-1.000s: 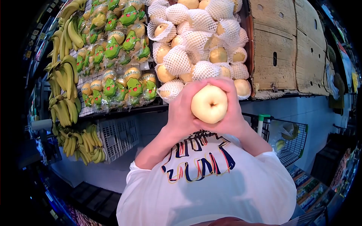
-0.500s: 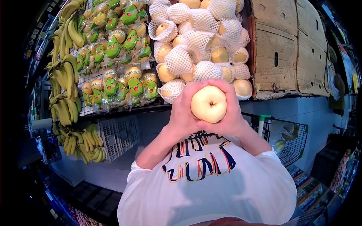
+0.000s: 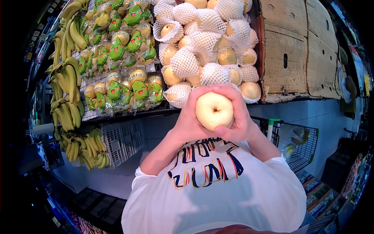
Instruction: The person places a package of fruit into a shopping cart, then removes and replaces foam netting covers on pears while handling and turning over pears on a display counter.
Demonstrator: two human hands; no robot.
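Pale fruit (image 3: 213, 112) is showing on the near side of the netted pile (image 3: 210, 39) | left hand (image 3: 189, 116) and right hand (image 3: 242, 120) are cupping it, probably for steadiness, dimple facing my remote feed | bagged fruit (image 3: 116, 48) is lying left of the pile, cardboard (image 3: 286, 58) right | the grip is hiding its flanks; I am barely discerning what the cart (image 3: 314, 145) is carrying

Display stand (image 3: 152, 113), bananas (image 3: 69, 80), bagged fruit (image 3: 117, 48), foam-netted fruit (image 3: 208, 41), flattened cardboard (image 3: 296, 46) on it

Smooth fruit (image 3: 213, 113), matt foam netting (image 3: 184, 62), rough cardboard (image 3: 300, 58)
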